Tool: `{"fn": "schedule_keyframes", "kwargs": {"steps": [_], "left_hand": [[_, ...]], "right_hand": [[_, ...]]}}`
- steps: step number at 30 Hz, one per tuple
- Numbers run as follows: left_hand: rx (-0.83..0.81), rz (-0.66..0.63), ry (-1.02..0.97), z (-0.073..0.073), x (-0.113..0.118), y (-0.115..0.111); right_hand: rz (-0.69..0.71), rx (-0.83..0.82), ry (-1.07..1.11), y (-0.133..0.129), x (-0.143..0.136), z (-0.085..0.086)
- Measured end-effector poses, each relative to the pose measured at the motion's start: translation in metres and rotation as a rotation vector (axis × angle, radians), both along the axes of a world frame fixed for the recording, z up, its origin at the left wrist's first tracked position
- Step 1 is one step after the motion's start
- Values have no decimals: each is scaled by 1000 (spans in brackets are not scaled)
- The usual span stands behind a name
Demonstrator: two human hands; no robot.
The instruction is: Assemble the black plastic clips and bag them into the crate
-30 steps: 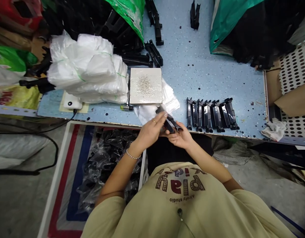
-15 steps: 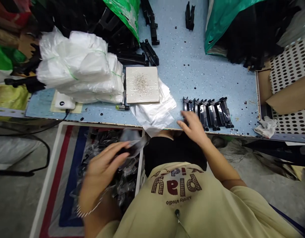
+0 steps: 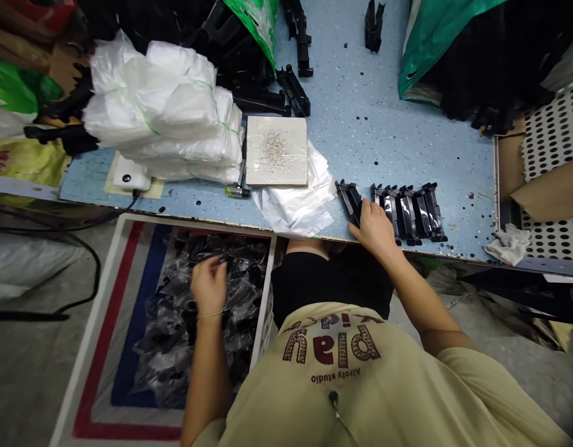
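My right hand (image 3: 378, 231) grips a slim black plastic part (image 3: 349, 200) near the bench's front edge, fingers and thumb closed around its near end. This part lies tilted, apart from a row of similar glossy black parts (image 3: 410, 214) just right of it. My left hand (image 3: 208, 284) is over a crate (image 3: 96, 347) filled with clear-bagged black parts (image 3: 174, 347). Its fingers are curled together, and what is at the fingertips, if anything, is too small to make out. Thin plastic bags (image 3: 298, 208) lie under a square pale block (image 3: 277, 152) in front of me.
Stacked bundles of clear bags (image 3: 165, 112) stand at left, beside a white device (image 3: 130, 174) with a cable. A small yellow-ended tool (image 3: 238, 191) lies by the block. A green sack (image 3: 262, 28) and a teal sack (image 3: 421, 56) hold black parts. Perforated panel (image 3: 551, 143) stands right.
My left hand has moved over the crate, and the clear-bagged piece it carried is no longer distinguishable. My right hand has taken hold of the leftmost black part, shifting it away from the row.
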State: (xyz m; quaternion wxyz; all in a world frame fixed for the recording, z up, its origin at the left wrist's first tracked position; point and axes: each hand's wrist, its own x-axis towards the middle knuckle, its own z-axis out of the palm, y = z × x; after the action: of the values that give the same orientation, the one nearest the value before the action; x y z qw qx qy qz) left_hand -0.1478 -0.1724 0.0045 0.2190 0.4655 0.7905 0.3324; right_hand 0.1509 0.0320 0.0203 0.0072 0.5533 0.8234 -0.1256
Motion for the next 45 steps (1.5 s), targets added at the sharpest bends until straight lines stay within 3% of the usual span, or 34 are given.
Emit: {"fn": "schedule_keyframes", "kwargs": {"steps": [2,4,7,10,14,18,20,22,24,26,30,33,36,38,40,42,43,45], "left_hand": [[82,-61,60,-14,11,28],[168,-281,155,-24,26,67],[127,-570,192,-29,37,124],[20,-565,-36,-24,31,153],[-79,-412,-458,-19,24,157],[41,-320,-574,-23,35,152],[170,-355,-453,-22,37,148],[259,-461,-175,-19,34,143],[267,-573,121,-14,28,138],[250,-629,281,-12,23,135],[306,-627,254,-11,21,134],[342,-642,211,-6,29,126],[381,-710,211,4,46,107],[426,-778,176,9,60,93],[449,-835,130,11,73,84],[430,-864,108,9,82,82],[423,-874,109,8,84,83],[441,-848,111,9,84,84]], "right_hand": [[-40,-81,67,10,1,4],[-90,-184,260,16,7,6],[-239,-396,738,13,20,8],[-363,-682,1181,-4,31,8],[-309,-1126,1522,-27,21,3],[-250,-1413,1650,-31,-17,-12],[-285,-1401,1677,-27,-35,-22],[-359,-1327,1694,-25,-43,-28],[-415,-1291,1709,-26,-37,-28],[-388,-1367,1696,-34,-21,-24],[-326,-1695,1502,-56,3,-20],[-399,-1797,1427,-62,-10,-28],[-450,-1705,1465,-56,-40,-39],[-489,-1431,1470,-51,-56,-40],[-468,-1037,1361,-51,-63,-36],[-356,-719,1190,-55,-61,-28],[-265,-650,1131,-58,-56,-23],[-56,-703,1118,-64,-44,-14]]}}
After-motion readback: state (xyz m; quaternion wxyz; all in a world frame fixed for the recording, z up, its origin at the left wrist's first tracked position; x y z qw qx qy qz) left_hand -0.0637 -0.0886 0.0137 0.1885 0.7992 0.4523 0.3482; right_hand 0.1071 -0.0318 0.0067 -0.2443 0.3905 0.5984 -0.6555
